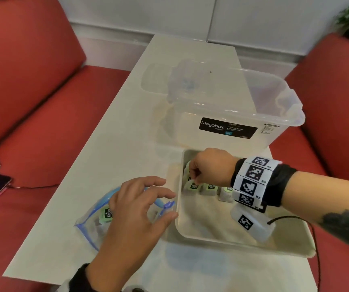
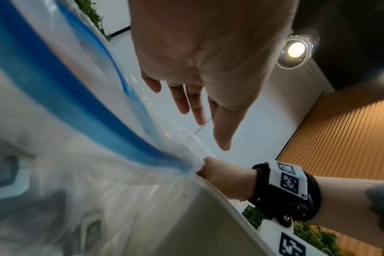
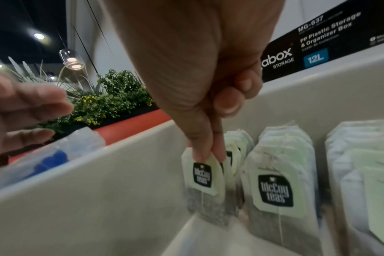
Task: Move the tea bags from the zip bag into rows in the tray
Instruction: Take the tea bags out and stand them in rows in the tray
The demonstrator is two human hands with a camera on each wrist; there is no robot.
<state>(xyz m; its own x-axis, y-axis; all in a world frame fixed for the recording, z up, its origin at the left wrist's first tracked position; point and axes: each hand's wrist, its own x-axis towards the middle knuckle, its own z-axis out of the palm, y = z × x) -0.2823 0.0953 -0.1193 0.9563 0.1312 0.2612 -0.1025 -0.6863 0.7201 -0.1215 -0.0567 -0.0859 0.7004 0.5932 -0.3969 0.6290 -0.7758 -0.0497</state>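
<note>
Held bag: tea bag [image 3: 205, 187] pinched at its top edge by thumb and forefinger of the right hand [image 1: 209, 167], hanging upright, long axis vertical, label facing the wrist camera.
Grip, right: clamped on that tea bag; other fingers curled above.
Position in tray: low in the tray [image 1: 201, 237], at the far left corner, just beside the left wall [image 3: 99, 190]; lower end at or near the floor, contact not certain.
Neighbours: standing stacks of tea bags [image 3: 281, 181] immediately right of the held one, running rightward in a row.
Deciding relation: open slot lies straight down from the grip, between wall and nearest stack; likely calls for a short descent and release, not a sideways shift.
Grip, left: left hand [image 1: 139, 209] spread and slack, holding nothing, hovering over the zip bag [image 1: 97, 218] on the desk [image 1: 110, 127].
Remaining stock: at least one tea bag [image 1: 106, 214] visible inside the zip bag, just left of the tray.
Nearer hand for next pick: left, judging by its place above the bag mouth.
</note>
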